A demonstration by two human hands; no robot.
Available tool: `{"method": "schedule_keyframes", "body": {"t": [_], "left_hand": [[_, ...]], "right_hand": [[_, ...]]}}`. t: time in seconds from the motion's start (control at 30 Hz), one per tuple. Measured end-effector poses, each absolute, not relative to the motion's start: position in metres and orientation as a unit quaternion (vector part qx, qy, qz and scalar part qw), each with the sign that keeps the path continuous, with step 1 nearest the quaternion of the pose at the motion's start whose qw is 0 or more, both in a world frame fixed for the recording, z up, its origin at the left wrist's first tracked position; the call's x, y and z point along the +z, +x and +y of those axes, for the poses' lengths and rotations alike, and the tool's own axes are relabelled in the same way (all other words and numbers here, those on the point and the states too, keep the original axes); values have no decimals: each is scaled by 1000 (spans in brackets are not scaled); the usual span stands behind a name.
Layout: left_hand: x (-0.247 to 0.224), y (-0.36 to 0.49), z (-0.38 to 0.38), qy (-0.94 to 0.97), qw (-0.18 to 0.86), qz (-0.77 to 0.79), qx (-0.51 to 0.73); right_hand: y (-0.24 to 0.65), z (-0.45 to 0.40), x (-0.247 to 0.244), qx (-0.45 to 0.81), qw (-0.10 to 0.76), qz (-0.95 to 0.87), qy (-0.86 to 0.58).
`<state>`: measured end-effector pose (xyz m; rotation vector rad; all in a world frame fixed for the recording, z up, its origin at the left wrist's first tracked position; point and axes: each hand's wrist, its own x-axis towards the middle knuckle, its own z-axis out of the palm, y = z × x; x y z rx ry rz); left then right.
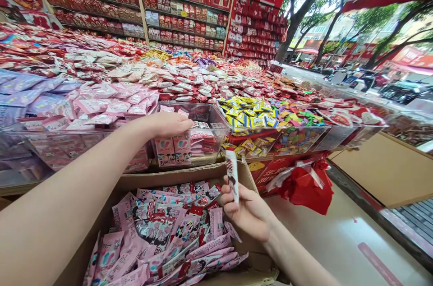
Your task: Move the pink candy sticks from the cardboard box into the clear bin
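Observation:
My left hand (167,124) reaches over a clear plastic bin (211,153) partly filled with pink and red packets. Its fingers point right, pressed together, and whatever lies under them is hidden. Held upright in my right hand (246,211) is a slim white and red packet (232,175), above the right edge of an open cardboard box (248,177). Inside that box lies a loose heap of pink, silver and red packets (162,232). Pink packets (172,148) stand against the bin's front wall.
Yellow packets (250,114) fill the bin to the right, with colourful sweets (301,117) beyond. Pink packets (108,101) pile up on the left. A red bag (309,186) hangs below the counter at the right. Stocked shelves (186,11) stand behind.

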<state>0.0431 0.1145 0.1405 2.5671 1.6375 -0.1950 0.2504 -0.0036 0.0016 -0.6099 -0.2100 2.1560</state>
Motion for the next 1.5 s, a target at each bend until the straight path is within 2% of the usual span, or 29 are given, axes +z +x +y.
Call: {"method": "schedule_keyframes", "body": {"t": [0.17, 0.37, 0.6, 0.87, 1.03, 1.17, 1.23, 1.33, 1.47, 1.5], "left_hand": [[143, 43, 114, 838, 48, 540, -60], [142, 43, 116, 839, 64, 537, -64], [140, 41, 119, 838, 71, 538, -65], [133, 40, 128, 837, 57, 538, -77], [129, 38, 134, 842, 49, 534, -64], [128, 36, 135, 848, 66, 524, -51], [129, 35, 134, 848, 74, 522, -46], [129, 35, 133, 848, 80, 522, -42], [128, 32, 134, 855, 93, 510, -29], [128, 30, 135, 856, 96, 508, -23]], "right_hand": [[247, -4, 1, 885, 418, -28, -202], [250, -9, 9, 904, 370, -120, -180], [252, -11, 12, 895, 358, -187, -190], [251, -7, 8, 918, 323, -115, -198], [251, -6, 5, 915, 356, -114, -155], [243, -7, 3, 902, 319, -183, -228], [241, -3, 15, 848, 318, -260, -334], [245, 17, 59, 674, 408, -442, -429], [244, 63, 134, 355, 628, -614, -321], [241, 75, 147, 297, 637, -643, -303]]}}
